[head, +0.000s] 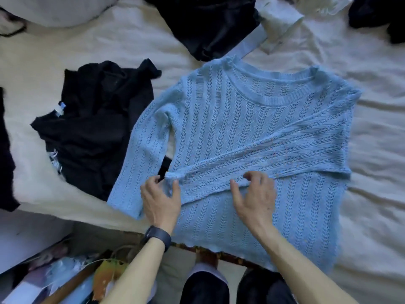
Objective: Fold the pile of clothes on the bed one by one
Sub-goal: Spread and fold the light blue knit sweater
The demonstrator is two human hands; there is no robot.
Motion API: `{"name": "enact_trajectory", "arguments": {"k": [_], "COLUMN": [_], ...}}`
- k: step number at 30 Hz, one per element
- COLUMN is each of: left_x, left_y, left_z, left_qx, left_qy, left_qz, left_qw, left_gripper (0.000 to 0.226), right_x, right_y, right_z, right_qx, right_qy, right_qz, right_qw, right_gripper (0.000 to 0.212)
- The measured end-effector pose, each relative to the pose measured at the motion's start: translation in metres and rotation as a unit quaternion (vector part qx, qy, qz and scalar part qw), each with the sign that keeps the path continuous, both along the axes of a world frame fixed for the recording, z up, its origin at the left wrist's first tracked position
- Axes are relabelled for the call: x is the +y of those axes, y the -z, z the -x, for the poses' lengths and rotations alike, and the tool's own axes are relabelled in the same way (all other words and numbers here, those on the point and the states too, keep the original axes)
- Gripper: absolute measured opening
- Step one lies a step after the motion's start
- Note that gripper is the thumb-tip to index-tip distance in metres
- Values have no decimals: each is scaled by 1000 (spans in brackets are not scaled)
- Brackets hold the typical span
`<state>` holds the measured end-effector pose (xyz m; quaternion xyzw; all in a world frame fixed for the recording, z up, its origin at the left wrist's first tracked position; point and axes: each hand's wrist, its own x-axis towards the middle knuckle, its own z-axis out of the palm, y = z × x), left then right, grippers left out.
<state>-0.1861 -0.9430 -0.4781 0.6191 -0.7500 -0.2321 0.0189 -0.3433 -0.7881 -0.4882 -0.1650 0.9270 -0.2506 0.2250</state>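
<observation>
A light blue open-knit sweater (252, 128) lies flat on the bed with its neck away from me. One sleeve (285, 154) is folded across the body towards the left. My left hand (161, 199) holds that sleeve's cuff (169, 183) between thumb and curled fingers. My right hand (255, 195) rests on the same sleeve's lower edge, fingers loosely bent and thumb spread. The other sleeve (135, 163) lies straight down the sweater's left side.
A crumpled black garment (96, 128) lies just left of the sweater. More dark clothes (210, 25) and a pale garment (278, 23) are heaped beyond the collar. Cream bedsheet (377, 172) stretches right. The bed's edge and floor clutter (65, 270) are near my legs.
</observation>
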Motion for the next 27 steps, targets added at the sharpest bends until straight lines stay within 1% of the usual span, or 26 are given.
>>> {"name": "enact_trajectory", "arguments": {"k": [1, 2, 3, 4, 5, 6, 8, 12, 13, 14, 15, 17, 18, 21, 22, 24, 25, 27], "left_x": [-5, -11, -15, -19, -22, -25, -31, -46, -47, -47, -48, -46, -45, -42, -40, -35, -33, -30], "left_y": [-6, -12, -16, -20, -21, -21, -16, -3, -3, -4, -5, -9, -12, -14, -11, -10, -11, -16], "left_z": [1, 4, 7, 12, 16, 20, 25, 18, 15, 12, 9, 3, 0, -5, -8, -12, -12, -10], "left_qx": [16, 19, 14, 3, -7, -7, 29, 116, 128, 133, 129, 109, 108, 106, 91, 62, 63, 98], "left_qy": [-47, -82, -102, -104, -94, -84, -100, -222, -241, -245, -232, -179, -157, -99, -70, -13, -6, -38], "left_qz": [-51, -97, -141, -175, -197, -212, -249, -312, -321, -321, -312, -293, -303, -377, -390, -392, -388, -371], "left_qw": [998, 992, 985, 979, 976, 974, 963, 917, 907, 905, 912, 933, 934, 915, 914, 918, 920, 923], "left_gripper": [40, 38, 37, 37, 36, 36, 34, 24, 23, 23, 24, 28, 33, 54, 52, 39, 37, 37], "right_x": [-2, -3, -5, -8, -12, -18, -31, -43, -42, -40, -38, -33, -29, -20, -19, -22, -25, -34], "right_y": [-6, -10, -13, -12, -11, -10, -9, -5, -8, -11, -15, -25, -28, -36, -38, -42, -42, -40], "right_z": [-10, -19, -26, -33, -38, -41, -45, -51, -55, -59, -62, -64, -63, -51, -46, -40, -39, -39], "right_qx": [-116, -228, -307, -355, -383, -395, -382, -345, -348, -356, -367, -390, -403, -432, -440, -458, -456, -437], "right_qy": [48, 88, 112, 134, 160, 186, 207, 229, 228, 231, 237, 249, 251, 261, 268, 283, 288, 309], "right_qz": [-7, -33, -55, -60, -51, -39, -17, 14, 13, 12, 13, 11, 10, 16, 21, 31, 34, 49], "right_qw": [992, 969, 943, 923, 908, 899, 901, 910, 909, 906, 900, 886, 880, 863, 857, 842, 841, 844], "right_gripper": [41, 46, 57, 66, 71, 72, 68, 45, 41, 39, 38, 43, 47, 52, 50, 47, 45, 41]}}
